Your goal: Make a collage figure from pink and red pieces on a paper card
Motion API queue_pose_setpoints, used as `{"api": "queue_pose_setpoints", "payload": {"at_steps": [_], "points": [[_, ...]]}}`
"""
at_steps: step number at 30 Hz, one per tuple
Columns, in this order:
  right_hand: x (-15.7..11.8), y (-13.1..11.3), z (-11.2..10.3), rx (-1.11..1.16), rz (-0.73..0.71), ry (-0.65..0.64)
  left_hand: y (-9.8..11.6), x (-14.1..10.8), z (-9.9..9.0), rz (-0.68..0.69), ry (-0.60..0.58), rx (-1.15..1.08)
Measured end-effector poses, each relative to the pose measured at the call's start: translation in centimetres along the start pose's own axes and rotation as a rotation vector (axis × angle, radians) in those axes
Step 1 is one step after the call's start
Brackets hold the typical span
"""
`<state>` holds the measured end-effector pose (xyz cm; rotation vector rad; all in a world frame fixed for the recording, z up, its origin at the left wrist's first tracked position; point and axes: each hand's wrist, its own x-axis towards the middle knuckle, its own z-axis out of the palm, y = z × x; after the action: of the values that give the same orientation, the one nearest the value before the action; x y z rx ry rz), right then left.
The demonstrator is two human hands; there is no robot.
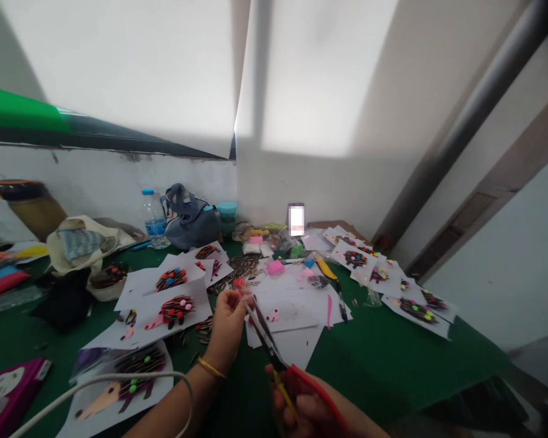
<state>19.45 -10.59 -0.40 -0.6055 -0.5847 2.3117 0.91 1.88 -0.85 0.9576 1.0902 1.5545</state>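
Observation:
My left hand (228, 313), a yellow band on its wrist, pinches a small soft-looking red piece (240, 283), probably modelling clay. In my right hand (296, 395) are scissors (274, 354) with red and yellow handles. Their blades point away from me, parted a little, with the tips close to the left fingertips; whether they touch the red piece is hard to tell. Just beyond the blades lies a white sheet (296, 304) bearing a small pink hedgehog face (273, 314). A flat pink strip (329, 310) and a black pen (342, 302) lie at its right.
Hedgehog pictures (178, 309) made with seeds and coloured balls lie on the left, more (411, 309) on the right. Loose sunflower seeds (244, 267), pink clay (274, 267) and a lit phone (296, 220) are farther back. A white cable (95, 380) crosses the front left.

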Motion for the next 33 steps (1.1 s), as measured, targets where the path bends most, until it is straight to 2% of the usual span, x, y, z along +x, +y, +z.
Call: {"api": "queue_pose_setpoints", "payload": {"at_steps": [6,12,18,22,27,33], "points": [[0.4,1.0,-1.4,0.094,-0.027,-0.013,0.7,-0.5,0.4,-0.031,-0.033,0.004],[1.2,0.9,-1.7,0.146,-0.014,-0.024,0.9,-1.0,0.6,0.032,-0.064,0.123],[2.0,0.1,-0.5,0.126,-0.068,0.068,-0.1,-1.2,0.3,0.159,-0.137,0.292],[1.9,-0.3,0.2,0.101,-0.065,0.092,-0.1,-1.2,0.2,0.151,-0.183,0.308],[1.6,-0.9,0.3,0.029,-0.044,0.165,0.1,-1.1,0.1,0.169,-0.179,0.28],[0.9,-1.5,0.6,-0.038,-0.108,0.258,0.5,-1.0,0.1,0.145,-0.172,0.237]]}}
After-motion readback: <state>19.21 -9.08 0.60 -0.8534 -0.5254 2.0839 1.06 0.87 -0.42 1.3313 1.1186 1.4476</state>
